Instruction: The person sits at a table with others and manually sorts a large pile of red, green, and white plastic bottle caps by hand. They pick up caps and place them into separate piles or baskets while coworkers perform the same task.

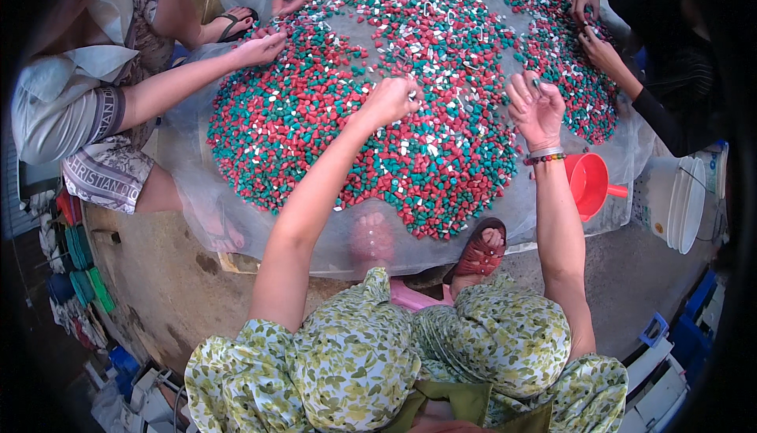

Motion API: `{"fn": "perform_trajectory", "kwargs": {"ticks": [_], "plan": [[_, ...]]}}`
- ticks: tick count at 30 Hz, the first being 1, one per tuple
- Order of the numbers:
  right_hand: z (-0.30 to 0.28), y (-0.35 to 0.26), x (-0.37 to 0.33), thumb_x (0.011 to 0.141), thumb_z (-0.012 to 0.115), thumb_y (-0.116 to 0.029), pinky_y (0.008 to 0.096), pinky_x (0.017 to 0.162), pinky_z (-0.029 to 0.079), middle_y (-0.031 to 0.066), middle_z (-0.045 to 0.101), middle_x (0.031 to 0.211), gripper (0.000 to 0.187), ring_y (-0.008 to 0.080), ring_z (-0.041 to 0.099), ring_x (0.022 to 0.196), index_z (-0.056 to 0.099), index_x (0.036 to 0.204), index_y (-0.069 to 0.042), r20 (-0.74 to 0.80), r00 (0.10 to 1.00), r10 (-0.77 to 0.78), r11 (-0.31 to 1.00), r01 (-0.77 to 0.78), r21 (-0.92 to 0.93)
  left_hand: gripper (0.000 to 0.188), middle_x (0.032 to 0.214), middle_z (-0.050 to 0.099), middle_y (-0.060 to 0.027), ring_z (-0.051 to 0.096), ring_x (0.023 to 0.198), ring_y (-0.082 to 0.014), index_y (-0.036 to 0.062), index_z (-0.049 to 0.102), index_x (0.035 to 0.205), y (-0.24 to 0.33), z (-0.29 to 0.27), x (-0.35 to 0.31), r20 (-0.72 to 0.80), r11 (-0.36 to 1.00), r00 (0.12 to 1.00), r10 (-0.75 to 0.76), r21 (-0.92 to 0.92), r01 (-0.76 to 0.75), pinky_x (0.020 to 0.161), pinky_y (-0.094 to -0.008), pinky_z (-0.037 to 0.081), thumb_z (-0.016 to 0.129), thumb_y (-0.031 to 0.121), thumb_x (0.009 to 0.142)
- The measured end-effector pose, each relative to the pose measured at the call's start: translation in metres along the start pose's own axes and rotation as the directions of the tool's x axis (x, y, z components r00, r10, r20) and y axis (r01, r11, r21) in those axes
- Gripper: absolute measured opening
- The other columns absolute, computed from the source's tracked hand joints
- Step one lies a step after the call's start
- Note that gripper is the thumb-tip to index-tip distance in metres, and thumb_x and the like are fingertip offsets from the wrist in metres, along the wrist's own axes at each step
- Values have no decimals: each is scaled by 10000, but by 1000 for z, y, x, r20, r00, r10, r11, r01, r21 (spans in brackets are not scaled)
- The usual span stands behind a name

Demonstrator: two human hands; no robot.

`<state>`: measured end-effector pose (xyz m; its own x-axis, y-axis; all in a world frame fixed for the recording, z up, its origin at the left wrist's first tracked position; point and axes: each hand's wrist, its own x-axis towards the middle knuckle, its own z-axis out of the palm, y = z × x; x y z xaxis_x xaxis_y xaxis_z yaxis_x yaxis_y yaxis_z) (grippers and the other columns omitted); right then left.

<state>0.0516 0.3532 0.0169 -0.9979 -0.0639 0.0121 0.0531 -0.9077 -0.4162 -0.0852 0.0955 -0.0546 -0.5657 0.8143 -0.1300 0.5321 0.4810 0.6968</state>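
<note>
A wide heap of small cone-like pieces (449, 149) in red, green and white lies on a clear plastic sheet (331, 248). My left hand (389, 103) is over the middle of the heap, its fingers closed in a pinch. A whitish bit shows at those fingertips, too small to name. Over the heap's right part, my right hand (537, 111) is raised with the palm partly turned up. Between its thumb and fingers is a small dark green piece (537, 83). Bracelets circle my right wrist.
A red plastic dipper (587, 187) lies beside my right forearm. White buckets (684, 204) stand at the right. One person's hands (272, 19) work at the heap's far left, another's hands (591, 27) at its far right. My sandaled foot (481, 250) is at the sheet's near edge.
</note>
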Motion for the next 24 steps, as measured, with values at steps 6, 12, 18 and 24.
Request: {"fn": "perform_trajectory", "kwargs": {"ticks": [6,12,18,24], "plan": [[-12,-4,4,960,500,-288,191,376,340,47,431,685,326,116,441,583,455,735,-56,-138,976,169,976,-185,-111,211,867,655,-212,657,834,-373,-2,664,842,0,17,-1,-57,939,998,-9,343,28,726,-487,524,663,206,810],[-25,25,13,966,536,-365,190,360,234,-20,458,535,361,60,375,415,498,709,-113,-593,796,117,512,-560,-651,193,676,578,-76,586,620,-232,39,626,858,1,-5,-1,-156,952,978,-135,-294,84,530,-348,455,584,227,865],[-13,19,9,957,508,-192,185,340,293,3,412,639,204,84,400,517,438,789,-97,-289,943,168,945,-237,-226,207,732,484,-17,422,553,-93,34,527,907,31,-34,-14,87,44,996,16,-995,86,401,-213,329,463,230,890],[-19,3,10,927,515,-200,188,328,340,81,434,716,213,177,489,678,403,809,-62,-31,996,89,993,-91,-75,232,716,515,9,426,523,-41,19,629,923,62,-23,0,267,-4,962,-61,-964,267,337,-180,265,545,231,878]]}}
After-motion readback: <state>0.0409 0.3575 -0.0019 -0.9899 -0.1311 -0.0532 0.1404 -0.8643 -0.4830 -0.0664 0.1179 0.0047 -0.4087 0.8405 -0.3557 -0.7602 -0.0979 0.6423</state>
